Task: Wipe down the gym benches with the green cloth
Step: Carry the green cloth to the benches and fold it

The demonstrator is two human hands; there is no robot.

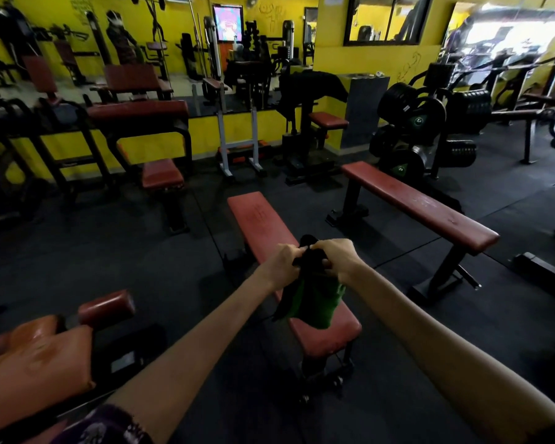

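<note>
Red benches crowd the dark floor; a second bench (420,203) stands right.
Left hand (281,262) and right hand (335,257) both grasp the green cloth (314,302), hanging lengthwise over the near bench (263,219).

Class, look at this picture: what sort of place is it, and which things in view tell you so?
Almost certainly a gym. Red padded benches stand on dark matting, a rack of black weight plates sits by the yellow wall, and barbell stands and other machines line the room.

green cloth (314,299): soft fabric | bench (263,219): worn matt red padding, probably vinyl | floor (141,251): matt black rubber
</note>
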